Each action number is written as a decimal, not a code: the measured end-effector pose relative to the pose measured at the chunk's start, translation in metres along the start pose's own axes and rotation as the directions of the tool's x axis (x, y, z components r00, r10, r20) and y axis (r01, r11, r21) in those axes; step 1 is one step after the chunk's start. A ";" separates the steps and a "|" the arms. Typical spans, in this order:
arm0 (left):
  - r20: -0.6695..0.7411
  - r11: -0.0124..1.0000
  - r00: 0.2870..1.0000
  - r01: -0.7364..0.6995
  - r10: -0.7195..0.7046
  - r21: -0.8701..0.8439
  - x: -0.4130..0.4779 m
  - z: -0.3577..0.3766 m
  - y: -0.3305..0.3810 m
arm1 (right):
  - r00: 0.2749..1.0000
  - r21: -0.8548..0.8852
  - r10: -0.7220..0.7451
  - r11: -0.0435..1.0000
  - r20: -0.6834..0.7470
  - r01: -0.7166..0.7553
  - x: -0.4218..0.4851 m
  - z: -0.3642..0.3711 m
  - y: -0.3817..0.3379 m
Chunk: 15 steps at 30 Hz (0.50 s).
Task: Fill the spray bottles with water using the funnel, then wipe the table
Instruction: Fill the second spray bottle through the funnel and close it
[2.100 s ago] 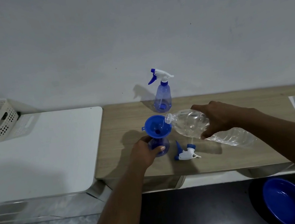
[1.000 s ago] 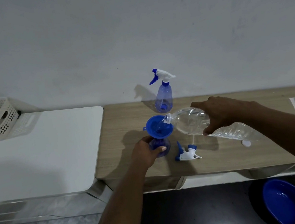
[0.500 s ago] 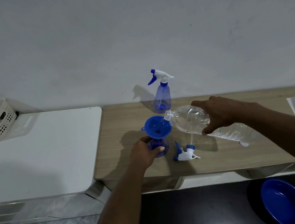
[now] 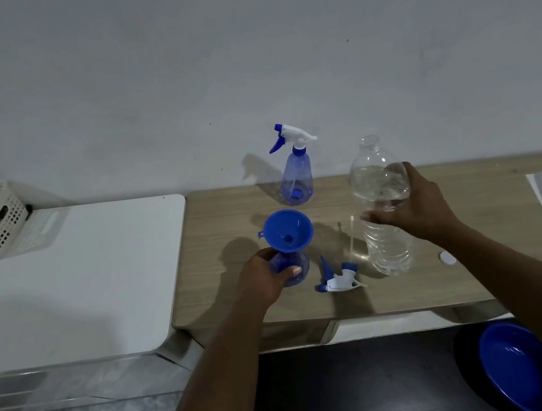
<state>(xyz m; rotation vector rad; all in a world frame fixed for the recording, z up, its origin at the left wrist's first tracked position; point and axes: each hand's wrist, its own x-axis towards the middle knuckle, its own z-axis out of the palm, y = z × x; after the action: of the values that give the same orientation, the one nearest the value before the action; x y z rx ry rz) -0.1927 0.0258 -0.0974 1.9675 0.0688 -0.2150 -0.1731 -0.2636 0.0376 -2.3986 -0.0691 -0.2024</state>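
**Water bottle upright, funnel seated: set down clean**

Right grip is wrapped round the water bottle's upper half. The bottle is vertical, long axis straight up, open mouth above the grip, base at or on the surface below it, can't tell which. Left grip clasps the open spray bottle low on its body. The funnel sits in the neck just above that grip, wide mouth up, spout down.

Judgement: step is parking the water bottle. Lower it straight and let go only once the base is flat; it's uncapped, so a tip means a spill. Steady the spray bottle until the funnel drains, then lift it straight out. Trigger head lies on its side between the grips, nozzle toward the left grip.
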 end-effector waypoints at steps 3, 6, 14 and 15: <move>0.011 1.000 1.000 -0.004 0.004 0.003 -0.001 -0.001 0.002 | 0.990 0.081 0.051 0.996 -0.133 -0.040 -0.003 0.009 0.008; 0.003 1.000 1.000 -0.005 0.005 0.004 -0.001 -0.001 0.002 | 0.962 0.103 0.119 0.990 -0.246 -0.096 -0.002 0.018 0.017; 0.013 1.000 1.000 0.005 -0.005 0.002 0.000 -0.001 0.002 | 0.850 0.292 0.281 0.943 -0.446 -0.158 0.004 0.035 0.025; 0.015 1.000 1.000 0.004 -0.004 0.004 0.000 -0.001 0.002 | 0.848 0.296 0.283 0.942 -0.447 -0.158 0.005 0.037 0.028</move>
<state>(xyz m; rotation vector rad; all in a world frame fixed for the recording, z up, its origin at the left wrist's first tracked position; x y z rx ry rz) -0.1925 0.0261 -0.0947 1.9697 0.0625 -0.2321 -0.1605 -0.2594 -0.0067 -2.0187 0.3961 -0.6416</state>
